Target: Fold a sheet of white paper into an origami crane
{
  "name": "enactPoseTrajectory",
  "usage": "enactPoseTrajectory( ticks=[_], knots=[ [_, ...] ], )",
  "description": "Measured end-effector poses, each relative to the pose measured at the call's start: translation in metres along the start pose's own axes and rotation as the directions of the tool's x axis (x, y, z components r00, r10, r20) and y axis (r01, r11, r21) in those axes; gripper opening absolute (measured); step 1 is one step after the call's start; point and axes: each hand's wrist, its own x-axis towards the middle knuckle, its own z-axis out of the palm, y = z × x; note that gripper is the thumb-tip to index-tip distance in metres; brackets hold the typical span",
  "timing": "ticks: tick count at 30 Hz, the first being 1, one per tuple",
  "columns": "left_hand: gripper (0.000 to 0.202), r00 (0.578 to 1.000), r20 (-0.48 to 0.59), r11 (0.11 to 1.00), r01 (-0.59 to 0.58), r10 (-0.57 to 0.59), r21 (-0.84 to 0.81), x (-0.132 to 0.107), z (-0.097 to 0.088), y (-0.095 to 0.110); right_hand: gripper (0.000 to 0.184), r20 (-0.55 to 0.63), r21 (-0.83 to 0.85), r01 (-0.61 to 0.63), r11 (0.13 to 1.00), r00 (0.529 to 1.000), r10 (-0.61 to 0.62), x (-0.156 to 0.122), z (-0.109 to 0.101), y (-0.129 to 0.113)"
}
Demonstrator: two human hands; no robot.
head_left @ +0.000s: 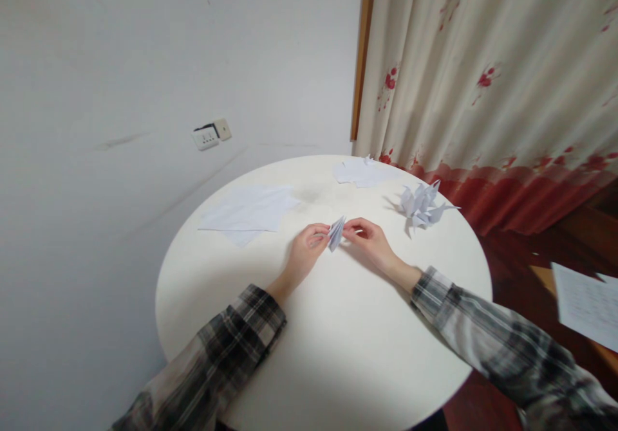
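Observation:
A small piece of folded white paper [337, 233], with several layers showing edge-on, is held just above the middle of the round table. My left hand [306, 247] pinches its left side between thumb and fingers. From the other side, my right hand [371, 240] grips the right edge with its fingertips. The folded paper stands on a slant, its upper tip leaning right. To the right of my right hand sits a pile of folded paper cranes [421, 206] with pointed wings and tails.
White paper sheets [246, 209] lie at the table's left. More paper [360, 172] is at the far edge, with a small folded piece on it. The round white table [328, 354] stands near a wall with a socket [206, 137] and a flowered curtain [483, 96]. Printed sheets [586, 302] lie off to the right.

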Motion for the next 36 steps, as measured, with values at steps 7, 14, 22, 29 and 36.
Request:
enactPoseTrajectory(
  ticks=[7, 14, 22, 29, 36],
  knots=[
    [0.012, 0.999, 0.035, 0.998, -0.023, 0.021, 0.059, -0.002, 0.002, 0.004, 0.029, -0.005, -0.025, 0.039, 0.999, 0.999, -0.039, 0.000, -0.001, 0.000],
    [0.012, 0.999, 0.049, 0.999, -0.012, 0.009, 0.050, -0.002, 0.002, 0.004, 0.027, 0.017, -0.013, 0.029, 0.999, 0.999, -0.029, 0.001, -0.001, 0.001],
    [0.018, 0.998, -0.057, 0.996, 0.040, -0.036, 0.075, 0.001, 0.001, 0.000, 0.029, -0.032, -0.009, 0.047, 0.999, 0.998, -0.047, 0.002, -0.002, 0.004],
    [0.015, 0.999, -0.020, 0.985, 0.043, -0.040, 0.170, 0.000, 0.001, 0.003, 0.012, -0.005, -0.114, 0.032, 0.993, 0.999, -0.033, 0.002, -0.002, 0.005],
    [0.018, 0.992, 0.034, 0.975, 0.112, -0.121, 0.190, 0.002, 0.000, -0.005, 0.012, 0.063, -0.182, 0.015, 0.983, 0.998, -0.004, 0.002, -0.002, 0.011]
  ],
)
